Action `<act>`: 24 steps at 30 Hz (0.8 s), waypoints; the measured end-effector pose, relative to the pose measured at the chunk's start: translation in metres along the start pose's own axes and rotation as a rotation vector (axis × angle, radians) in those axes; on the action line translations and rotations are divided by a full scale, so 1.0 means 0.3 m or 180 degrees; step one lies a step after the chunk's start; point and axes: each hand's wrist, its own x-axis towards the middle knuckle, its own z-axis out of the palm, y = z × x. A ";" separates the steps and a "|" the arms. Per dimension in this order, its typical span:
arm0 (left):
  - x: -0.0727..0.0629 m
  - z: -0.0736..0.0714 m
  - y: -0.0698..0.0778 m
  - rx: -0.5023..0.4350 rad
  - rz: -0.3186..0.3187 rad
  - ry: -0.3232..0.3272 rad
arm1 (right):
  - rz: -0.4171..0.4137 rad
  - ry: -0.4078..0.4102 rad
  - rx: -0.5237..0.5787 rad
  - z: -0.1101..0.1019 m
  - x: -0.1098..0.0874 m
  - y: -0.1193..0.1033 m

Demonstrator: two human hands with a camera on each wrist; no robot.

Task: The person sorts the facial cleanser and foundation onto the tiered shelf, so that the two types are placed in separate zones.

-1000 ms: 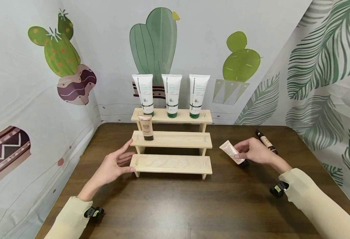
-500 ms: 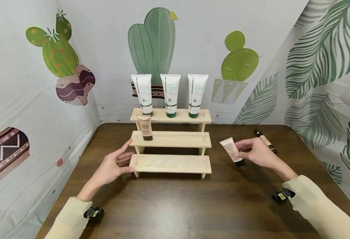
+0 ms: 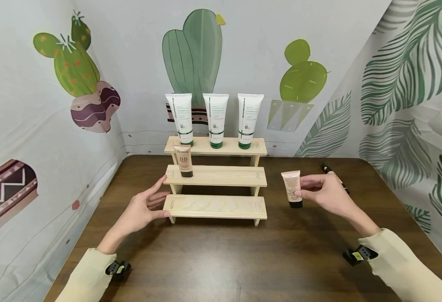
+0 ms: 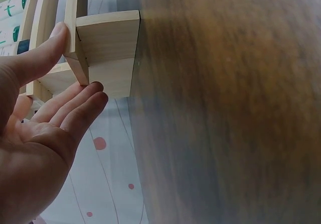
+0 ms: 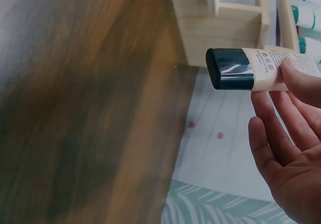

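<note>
My right hand [image 3: 326, 195] pinches a beige cream tube [image 3: 291, 184] with a black cap, held upright above the table, right of the three-step wooden display rack [image 3: 221, 175]. Small print covers the tube's side that faces the head camera. In the right wrist view, the thumb lies on one side of the tube and fingers on the other, with the black cap [image 5: 230, 69] sticking out. My left hand [image 3: 139, 213] touches the rack's left end, thumb at the lowest step and fingers spread. A beige BB cream tube [image 3: 184, 161] stands on the middle step's left end.
Three white tubes with green caps, the middle one [image 3: 216, 119] among them, stand in a row on the top step. A black-and-beige pen-shaped item [image 3: 330, 171] lies behind my right hand, partly hidden. The brown table [image 3: 213, 260] meets a cactus-print cloth [image 3: 141, 75] at the back.
The cream tube in my right hand has turned from slanted to upright, its cap pointing down. My left hand stays at the rack.
</note>
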 end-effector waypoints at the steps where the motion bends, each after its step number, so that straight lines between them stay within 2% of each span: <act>1: 0.001 0.000 0.000 0.0005 0.0009 0.0003 | 0.0010 0.0029 0.0011 0.001 0.001 -0.011; 7: -0.002 0.000 0.002 0.0051 0.0021 0.0010 | 0.0022 0.0124 0.0020 0.010 0.005 -0.087; 14: -0.005 0.001 0.006 0.0054 -0.0009 0.0001 | -0.0136 0.0198 0.0116 0.039 0.024 -0.159; 24: -0.007 0.002 0.006 0.0043 0.0011 0.0027 | -0.0263 0.0280 0.0399 0.134 0.086 -0.235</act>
